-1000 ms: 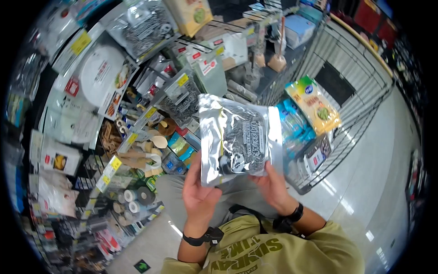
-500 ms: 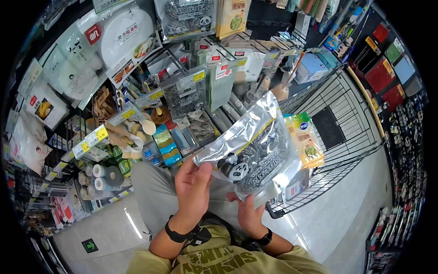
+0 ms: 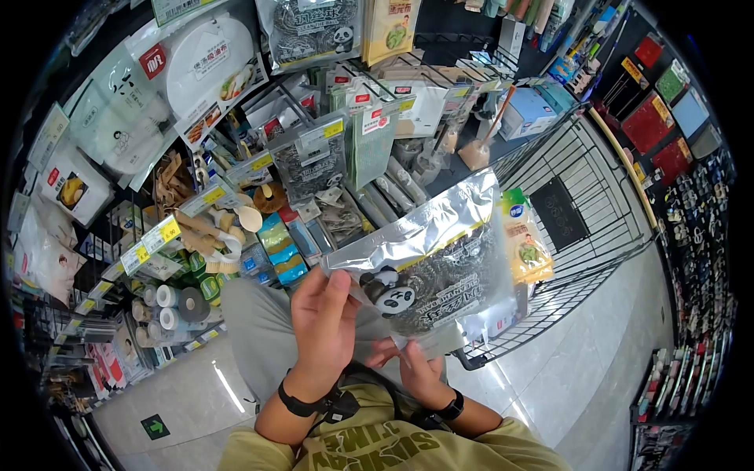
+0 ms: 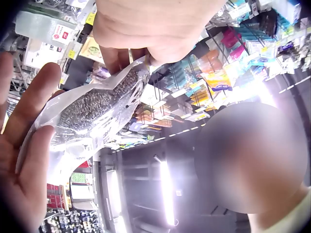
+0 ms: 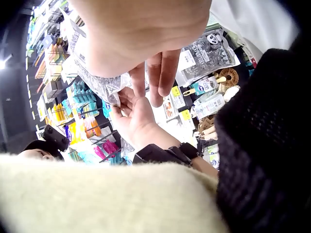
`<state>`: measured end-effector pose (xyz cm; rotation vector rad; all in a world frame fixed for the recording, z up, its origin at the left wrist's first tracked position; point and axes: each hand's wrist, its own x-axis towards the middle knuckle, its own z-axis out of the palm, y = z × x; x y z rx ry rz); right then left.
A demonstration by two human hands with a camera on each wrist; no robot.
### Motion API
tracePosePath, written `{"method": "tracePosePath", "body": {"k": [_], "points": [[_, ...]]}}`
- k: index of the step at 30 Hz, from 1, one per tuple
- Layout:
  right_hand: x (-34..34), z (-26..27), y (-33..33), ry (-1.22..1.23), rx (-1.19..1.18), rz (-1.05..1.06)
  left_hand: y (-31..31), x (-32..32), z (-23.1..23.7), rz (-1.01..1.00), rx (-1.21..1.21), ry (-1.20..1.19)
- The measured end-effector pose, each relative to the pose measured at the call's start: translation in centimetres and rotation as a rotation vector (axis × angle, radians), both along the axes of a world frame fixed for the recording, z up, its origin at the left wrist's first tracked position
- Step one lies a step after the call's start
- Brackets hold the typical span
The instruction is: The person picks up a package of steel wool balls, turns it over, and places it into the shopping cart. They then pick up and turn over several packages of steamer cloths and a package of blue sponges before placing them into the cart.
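Observation:
A silver plastic bag of steel wool scourers (image 3: 440,263), printed with a panda, is held tilted in front of the body in the head view. My left hand (image 3: 323,318) pinches its left corner, thumb on top. At the lower edge, my right hand (image 3: 419,370) grips the bag between thumb and fingers. The left wrist view shows the grey wire scourers (image 4: 95,107) through the clear side of the bag, with the right hand (image 4: 29,141) at its far end. In the right wrist view, the left hand (image 5: 141,121) holds the bag's crinkled corner.
A wire shopping cart (image 3: 577,235) stands ahead to the right, carrying a yellow-green packet (image 3: 525,243). Shelves on the left hold hanging packs, including a similar panda bag (image 3: 310,35), wooden utensils and rolls (image 3: 173,308). Tiled floor (image 3: 565,369) runs beside the cart.
The bag has turned from nearly upright to slanted, its panda end now toward my left hand. Over the last half second it tips slightly further. The head view has shifted across the shelves.

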<state>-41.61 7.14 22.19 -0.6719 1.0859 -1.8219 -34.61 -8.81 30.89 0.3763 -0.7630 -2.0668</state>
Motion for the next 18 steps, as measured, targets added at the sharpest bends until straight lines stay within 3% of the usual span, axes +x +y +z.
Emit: {"method": "tracePosePath", "body": {"k": [18], "points": [[0.7, 1.0, 0.0, 0.064, 0.051, 0.03, -0.8, 1.3, -1.1, -0.001, -0.013, 0.041]]}}
